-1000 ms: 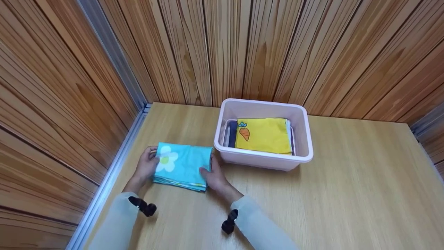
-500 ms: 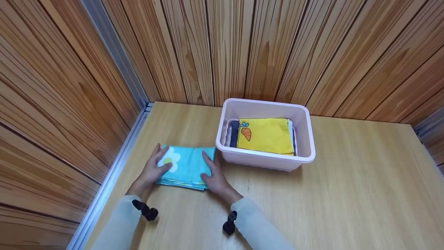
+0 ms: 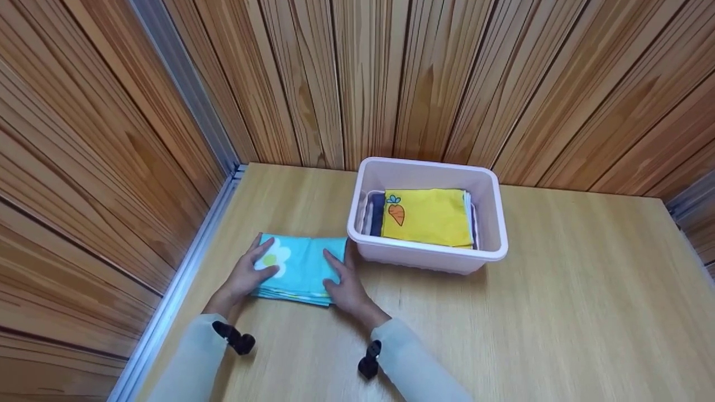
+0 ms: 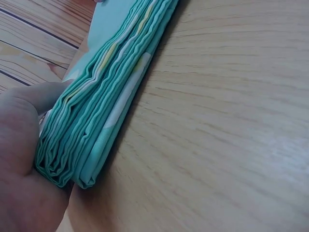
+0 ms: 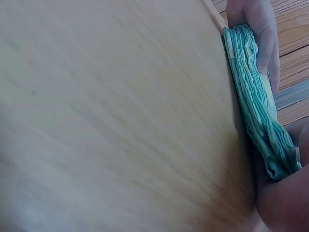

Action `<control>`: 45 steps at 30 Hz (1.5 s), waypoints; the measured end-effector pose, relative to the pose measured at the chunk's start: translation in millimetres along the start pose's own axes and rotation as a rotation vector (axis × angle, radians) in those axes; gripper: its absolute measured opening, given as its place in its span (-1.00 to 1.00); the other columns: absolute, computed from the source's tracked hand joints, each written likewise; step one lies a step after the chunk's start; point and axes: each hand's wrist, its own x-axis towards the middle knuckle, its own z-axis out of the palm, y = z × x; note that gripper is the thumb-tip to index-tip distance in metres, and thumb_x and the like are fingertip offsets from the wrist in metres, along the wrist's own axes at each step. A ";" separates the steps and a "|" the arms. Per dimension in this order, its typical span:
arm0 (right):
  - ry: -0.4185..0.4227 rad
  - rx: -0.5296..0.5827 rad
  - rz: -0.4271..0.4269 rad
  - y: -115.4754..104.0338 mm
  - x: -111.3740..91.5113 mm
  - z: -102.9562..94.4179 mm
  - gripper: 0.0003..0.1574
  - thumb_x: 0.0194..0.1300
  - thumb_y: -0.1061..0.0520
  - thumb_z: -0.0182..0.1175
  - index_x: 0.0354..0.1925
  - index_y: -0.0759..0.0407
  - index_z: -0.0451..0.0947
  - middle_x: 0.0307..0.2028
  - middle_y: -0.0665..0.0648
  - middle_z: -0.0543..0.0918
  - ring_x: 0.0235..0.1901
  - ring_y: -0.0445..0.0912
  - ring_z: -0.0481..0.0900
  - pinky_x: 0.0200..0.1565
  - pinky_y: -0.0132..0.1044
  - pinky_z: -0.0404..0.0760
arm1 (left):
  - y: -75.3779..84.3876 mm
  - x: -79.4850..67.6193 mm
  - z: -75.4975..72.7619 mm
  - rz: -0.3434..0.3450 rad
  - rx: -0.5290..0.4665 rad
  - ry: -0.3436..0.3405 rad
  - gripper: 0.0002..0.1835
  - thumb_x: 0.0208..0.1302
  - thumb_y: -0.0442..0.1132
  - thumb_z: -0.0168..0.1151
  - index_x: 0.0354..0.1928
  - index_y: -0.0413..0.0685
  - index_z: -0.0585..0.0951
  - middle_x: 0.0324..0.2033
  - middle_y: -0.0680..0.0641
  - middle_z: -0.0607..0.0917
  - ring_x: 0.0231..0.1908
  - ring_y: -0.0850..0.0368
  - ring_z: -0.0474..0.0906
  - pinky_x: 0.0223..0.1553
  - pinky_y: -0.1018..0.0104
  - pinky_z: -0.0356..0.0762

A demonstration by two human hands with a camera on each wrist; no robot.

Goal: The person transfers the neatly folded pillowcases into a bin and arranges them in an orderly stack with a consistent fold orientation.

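Observation:
A folded turquoise cloth (image 3: pixel 304 265) with a white flower print lies on the wooden table, its many layers showing along the near edge. My left hand (image 3: pixel 241 277) is at its left end, with thumb and index finger extended over the top. At the right end, my right hand (image 3: pixel 349 287) rests likewise, thumb and index finger on top; its other fingers are partly hidden along the side. The left wrist view shows the stacked folds of the cloth (image 4: pixel 96 111) against the left palm (image 4: pixel 19 193). In the right wrist view, both hands flank the cloth (image 5: pixel 256 101).
A pale pink bin (image 3: pixel 419 259) stands just right of the turquoise cloth, near the back wall. Inside lies a folded yellow cloth (image 3: pixel 435 215) with a carrot print, with dark and light fabrics beside it. A metal rail (image 3: pixel 184 279) runs along the table's left edge.
A second ago the hands held the cloth by its sides, its near edge tilted up slightly. It now lies flatter and a little to the right, with fingers spread over its top.

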 end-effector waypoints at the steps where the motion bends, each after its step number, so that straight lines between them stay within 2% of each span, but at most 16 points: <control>1: -0.004 0.005 -0.002 0.0 0.0 -0.7 -0.15 0.48 0.24 0.12 0.60 -0.12 0.09 0.60 0.01 -0.60 0.58 0.00 -0.53 0.54 0.03 -0.13 | 0.2 -0.1 0.2 -0.008 -0.002 0.003 -0.27 0.51 -0.26 0.16 0.61 0.03 0.11 0.63 -0.09 -0.30 0.58 -0.15 -0.48 0.49 -0.26 -0.43; 6: -0.025 0.020 0.010 -0.6 -0.2 -4.0 -0.17 0.50 0.22 0.10 0.60 -0.07 0.09 0.60 0.06 -0.57 0.59 0.02 -0.51 0.54 0.05 -0.16 | 3.1 -0.6 1.5 -0.029 -0.011 0.009 -0.26 0.49 -0.29 0.17 0.61 -0.01 0.11 0.63 -0.10 -0.30 0.58 -0.15 -0.48 0.51 -0.20 -0.43; 13: -0.026 0.005 0.042 -1.3 0.3 -4.1 -0.19 0.51 0.22 0.08 0.60 -0.09 0.10 0.61 0.00 -0.53 0.59 0.00 -0.47 0.54 0.05 -0.13 | 4.9 -2.8 -0.9 -0.016 -0.009 -0.008 -0.27 0.51 -0.27 0.15 0.61 0.02 0.11 0.63 -0.11 -0.29 0.57 -0.17 -0.48 0.49 -0.26 -0.44; 24: 0.021 0.006 0.067 -6.9 0.9 -3.7 -0.21 0.50 0.28 0.05 0.58 -0.07 0.15 0.61 -0.10 -0.49 0.59 -0.06 -0.48 0.54 0.01 -0.14 | 9.3 -3.8 -6.0 -0.063 -0.065 -0.035 -0.31 0.53 -0.31 0.10 0.60 0.06 0.14 0.63 -0.05 -0.29 0.57 -0.16 -0.49 0.48 -0.28 -0.46; 29: 0.016 0.018 0.064 -11.8 0.8 -4.5 -0.22 0.50 0.29 0.05 0.58 -0.04 0.15 0.61 -0.11 -0.49 0.59 -0.07 -0.48 0.54 0.00 -0.14 | 10.1 -5.5 -7.8 -0.050 -0.073 -0.034 -0.32 0.54 -0.31 0.09 0.60 0.05 0.14 0.63 -0.05 -0.28 0.57 -0.15 -0.48 0.48 -0.27 -0.46; 36: 0.018 0.027 0.015 -19.2 2.6 -6.9 -0.24 0.47 0.36 0.03 0.55 0.11 0.18 0.62 0.02 -0.48 0.59 -0.02 -0.46 0.55 -0.02 -0.18 | 13.7 -7.1 -13.1 -0.008 -0.096 -0.034 -0.31 0.51 -0.37 0.11 0.59 -0.09 0.13 0.62 -0.13 -0.30 0.57 -0.18 -0.49 0.50 -0.21 -0.47; 41: 0.006 0.042 0.026 -27.4 2.7 -8.8 -0.24 0.48 0.34 0.04 0.56 0.05 0.19 0.62 -0.04 -0.48 0.59 -0.03 -0.48 0.54 -0.02 -0.14 | 14.8 -7.9 -18.4 -0.024 -0.092 -0.050 -0.32 0.54 -0.32 0.09 0.60 0.01 0.13 0.63 -0.05 -0.30 0.57 -0.13 -0.50 0.49 -0.23 -0.48; 45: 0.003 0.048 0.029 -34.4 2.0 -9.0 -0.24 0.48 0.33 0.04 0.56 0.02 0.20 0.62 -0.04 -0.47 0.59 -0.02 -0.48 0.54 0.00 -0.14 | 18.8 -10.5 -24.8 -0.018 -0.096 -0.066 -0.31 0.53 -0.33 0.09 0.60 0.00 0.12 0.62 -0.06 -0.30 0.57 -0.14 -0.51 0.49 -0.25 -0.48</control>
